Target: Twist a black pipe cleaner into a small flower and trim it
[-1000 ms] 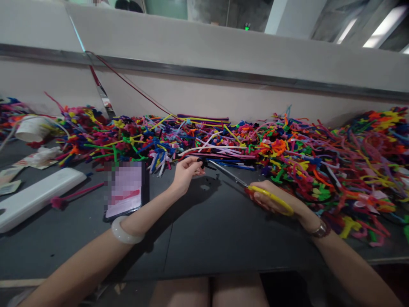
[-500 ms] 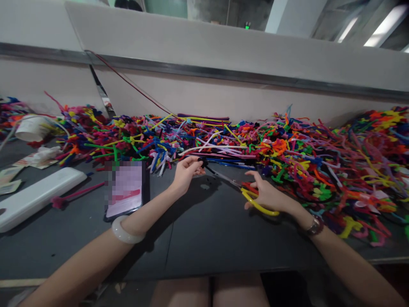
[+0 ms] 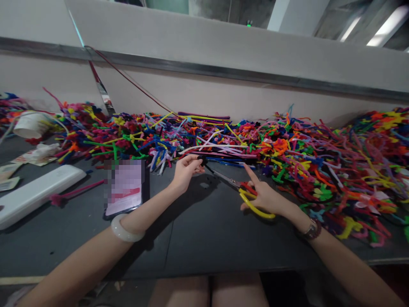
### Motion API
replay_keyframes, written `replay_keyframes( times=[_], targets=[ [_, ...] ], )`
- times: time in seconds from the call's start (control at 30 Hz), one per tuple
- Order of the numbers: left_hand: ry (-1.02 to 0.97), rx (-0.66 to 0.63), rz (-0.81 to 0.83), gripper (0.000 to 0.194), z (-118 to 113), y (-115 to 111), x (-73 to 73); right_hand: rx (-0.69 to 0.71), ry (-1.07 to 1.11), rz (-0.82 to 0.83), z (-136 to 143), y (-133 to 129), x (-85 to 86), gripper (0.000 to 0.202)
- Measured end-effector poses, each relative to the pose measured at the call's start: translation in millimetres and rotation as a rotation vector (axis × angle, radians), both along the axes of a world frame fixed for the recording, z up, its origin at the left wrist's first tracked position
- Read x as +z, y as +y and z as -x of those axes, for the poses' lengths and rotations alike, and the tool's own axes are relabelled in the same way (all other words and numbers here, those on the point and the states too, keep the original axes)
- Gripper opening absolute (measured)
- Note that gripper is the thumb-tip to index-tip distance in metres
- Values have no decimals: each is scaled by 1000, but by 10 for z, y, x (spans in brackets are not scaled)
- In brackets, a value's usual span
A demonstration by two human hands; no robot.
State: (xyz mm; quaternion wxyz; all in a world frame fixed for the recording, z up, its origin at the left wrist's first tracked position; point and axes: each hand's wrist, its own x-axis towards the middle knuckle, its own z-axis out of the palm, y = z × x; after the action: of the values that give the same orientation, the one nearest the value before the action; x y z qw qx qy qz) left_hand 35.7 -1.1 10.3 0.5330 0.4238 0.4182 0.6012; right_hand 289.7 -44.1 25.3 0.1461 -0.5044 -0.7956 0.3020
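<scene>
Between the fingertips of my left hand [image 3: 186, 171] is a small black pipe cleaner piece [image 3: 202, 161], its far part partly hidden by the fingers. My right hand [image 3: 263, 197] grips a pair of scissors [image 3: 257, 209] with yellow and red handles, its index finger stretched out forward. The blades point left at the black pipe cleaner, their tips close to it; whether they touch it I cannot tell. Tiny dark bits lie on the dark tabletop [image 3: 198, 238] below the blades. Just behind both hands lie loose straight pipe cleaners [image 3: 220, 147].
A long heap of coloured pipe cleaners [image 3: 319, 170] lines the wall [image 3: 204, 87]. Left of my left arm lie a phone [image 3: 126, 192], a pink pipe cleaner [image 3: 81, 192] and a white case [image 3: 41, 192]. A paper cup [image 3: 30, 125] lies tipped at far left.
My right hand has shifted slightly left with the scissors, and its index finger has straightened. My left hand stays nearly in place, holding the black piece.
</scene>
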Motion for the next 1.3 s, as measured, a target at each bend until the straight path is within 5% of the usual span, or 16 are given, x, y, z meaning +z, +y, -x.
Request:
replay_keyframes(
  times=[0.33,0.87,1.03,1.3],
  targets=[
    [-21,37,1,16,6,22,-11,-8,8,-150,-27,33,-33,112],
    [-9,19,-9,15,11,21,-16,-5,-282,-540,-109,72,-233,92],
    [-16,18,-7,15,13,29,-23,-14,-83,-445,-114,62,-243,96],
    [-38,-61,15,14,23,40,-40,-40,506,-14,-52,5,-91,94]
  ],
)
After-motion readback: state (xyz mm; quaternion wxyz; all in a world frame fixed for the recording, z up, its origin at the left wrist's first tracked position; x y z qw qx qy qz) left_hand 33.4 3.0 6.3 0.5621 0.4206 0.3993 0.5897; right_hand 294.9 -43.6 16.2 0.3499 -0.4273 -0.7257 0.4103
